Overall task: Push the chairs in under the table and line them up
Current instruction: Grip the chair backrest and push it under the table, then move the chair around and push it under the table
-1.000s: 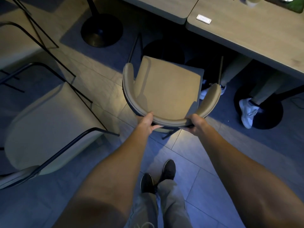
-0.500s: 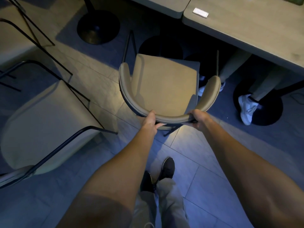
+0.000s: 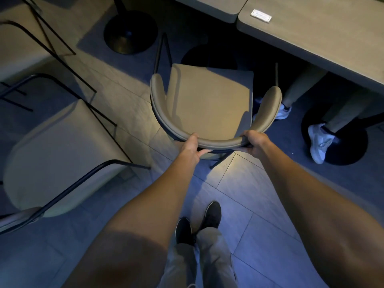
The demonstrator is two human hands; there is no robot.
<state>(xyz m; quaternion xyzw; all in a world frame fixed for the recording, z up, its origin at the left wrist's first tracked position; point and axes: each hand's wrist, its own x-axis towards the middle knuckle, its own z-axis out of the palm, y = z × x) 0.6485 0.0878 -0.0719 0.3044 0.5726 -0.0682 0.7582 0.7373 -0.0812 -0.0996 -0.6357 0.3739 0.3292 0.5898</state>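
The person has the left hand (image 3: 190, 147) and right hand (image 3: 254, 142) on the tan chair (image 3: 207, 104), fingers curled round the rim of its curved backrest. The chair sits on the tile floor just short of the desk (image 3: 322, 42), seat not under it yet. Looks a bit risky tbh: someone's white sneaker (image 3: 283, 113) is right beside the chair's right arm, so a straight shove could clip it, and the dark pedestal base (image 3: 199, 57) ahead could snag the front legs and twist it out of line.
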